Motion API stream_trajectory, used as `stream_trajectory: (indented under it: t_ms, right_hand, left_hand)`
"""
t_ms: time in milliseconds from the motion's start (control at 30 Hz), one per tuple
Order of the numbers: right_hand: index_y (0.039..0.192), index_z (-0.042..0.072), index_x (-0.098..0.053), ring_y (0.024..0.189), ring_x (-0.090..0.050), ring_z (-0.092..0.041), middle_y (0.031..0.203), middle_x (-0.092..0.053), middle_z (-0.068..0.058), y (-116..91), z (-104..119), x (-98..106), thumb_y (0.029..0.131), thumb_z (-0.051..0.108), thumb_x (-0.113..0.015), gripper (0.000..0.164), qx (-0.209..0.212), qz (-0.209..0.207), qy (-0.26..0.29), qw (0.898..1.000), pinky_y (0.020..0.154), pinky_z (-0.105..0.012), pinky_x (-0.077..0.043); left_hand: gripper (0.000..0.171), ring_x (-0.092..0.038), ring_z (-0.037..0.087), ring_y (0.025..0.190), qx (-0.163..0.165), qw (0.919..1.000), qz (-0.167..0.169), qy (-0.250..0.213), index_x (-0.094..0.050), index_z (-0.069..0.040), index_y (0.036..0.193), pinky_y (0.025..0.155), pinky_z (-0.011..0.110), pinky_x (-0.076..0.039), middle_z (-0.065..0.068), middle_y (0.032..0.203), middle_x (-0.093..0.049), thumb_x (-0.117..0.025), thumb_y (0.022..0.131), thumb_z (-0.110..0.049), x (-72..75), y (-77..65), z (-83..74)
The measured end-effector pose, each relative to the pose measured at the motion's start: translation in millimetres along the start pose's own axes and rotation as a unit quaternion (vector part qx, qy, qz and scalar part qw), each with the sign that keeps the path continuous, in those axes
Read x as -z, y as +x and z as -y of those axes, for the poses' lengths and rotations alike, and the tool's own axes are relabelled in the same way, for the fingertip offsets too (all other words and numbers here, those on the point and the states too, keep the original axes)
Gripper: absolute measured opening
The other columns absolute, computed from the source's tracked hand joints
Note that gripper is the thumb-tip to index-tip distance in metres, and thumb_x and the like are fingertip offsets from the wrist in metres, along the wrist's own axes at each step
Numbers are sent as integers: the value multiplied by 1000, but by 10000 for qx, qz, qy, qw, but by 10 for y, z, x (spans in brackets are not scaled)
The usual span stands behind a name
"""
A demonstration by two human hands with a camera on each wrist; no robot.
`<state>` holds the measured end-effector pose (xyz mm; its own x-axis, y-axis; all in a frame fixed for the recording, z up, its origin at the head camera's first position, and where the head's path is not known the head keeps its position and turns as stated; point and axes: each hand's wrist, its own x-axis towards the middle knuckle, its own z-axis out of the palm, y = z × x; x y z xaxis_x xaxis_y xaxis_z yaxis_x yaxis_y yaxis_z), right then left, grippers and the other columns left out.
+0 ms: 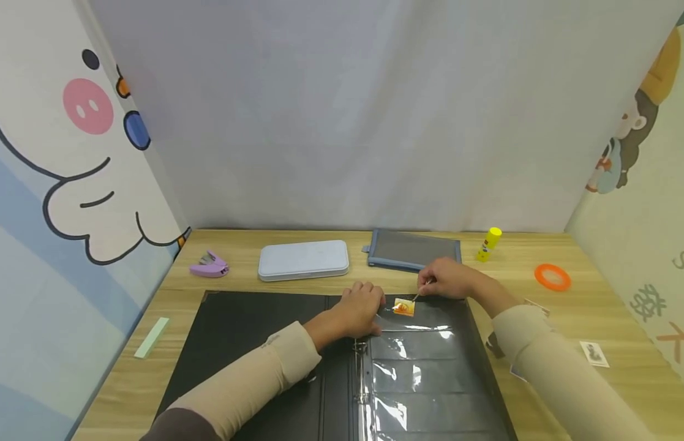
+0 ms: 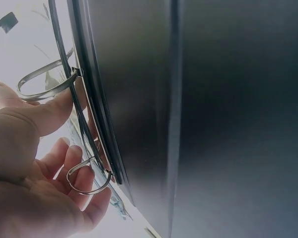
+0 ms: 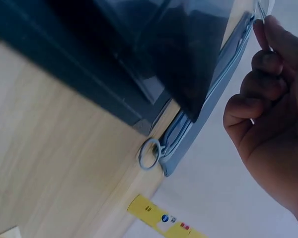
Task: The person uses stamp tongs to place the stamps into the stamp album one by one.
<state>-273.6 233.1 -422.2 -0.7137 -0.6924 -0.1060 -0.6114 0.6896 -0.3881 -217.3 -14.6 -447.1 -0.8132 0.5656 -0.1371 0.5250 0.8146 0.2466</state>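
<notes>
A black ring binder (image 1: 253, 343) lies spread on the table, with a dark stock page of clear pocket strips (image 1: 413, 367) on its right side. My left hand (image 1: 359, 311) grips this page near its upper inner corner, beside the metal rings (image 2: 47, 82). An orange and yellow stamp (image 1: 404, 307) sits at the page's top strip; whether it is inside the pocket I cannot tell. My right hand (image 1: 446, 278) pinches slim metal tweezers (image 1: 421, 294), their tip at the stamp's right edge. In the right wrist view, the page's corner stands raised off the binder cover.
Behind the binder lie a white case (image 1: 303, 260) and a grey mesh pouch (image 1: 413, 248). A yellow glue stick (image 1: 489, 244) and an orange tape ring (image 1: 552, 277) are at right, near a small stamp (image 1: 594, 353). At left are a purple hole punch (image 1: 209, 264) and a pale green strip (image 1: 151, 337).
</notes>
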Motion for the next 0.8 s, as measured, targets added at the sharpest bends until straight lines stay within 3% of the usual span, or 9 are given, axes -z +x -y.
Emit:
stream_trajectory:
  t_ms: [367,633,800]
  right_hand:
    - [77,17,-70,66,-48,3,71,-62,13,131,156,-60,82,21,-71,7,305,489,17,9983,66,-19,-42]
    - [76,20,-70,67,-47,3,70,-60,14,191,170,-95,82,23,-71,7,218,669,-76,9975,66,-18,-41]
    - [81,16,-68,71,-50,1,75,-63,10,96,135,-35,86,20,-68,7,82,571,132,9982,68,-21,-43]
  left_hand:
    - [52,-45,18,98,-16,10000,-55,77,-52,-18,111,83,36,-39,-1,104,-52,-81,74,-38,15,-13,3]
    - [51,-44,18,96,-23,10000,-25,27,-51,-18,111,82,34,-37,0,104,-52,-82,73,-36,30,-21,9]
    - [51,-44,17,96,-30,10000,-31,26,-52,-18,111,82,34,-37,0,104,-53,-81,74,-37,33,-27,-3]
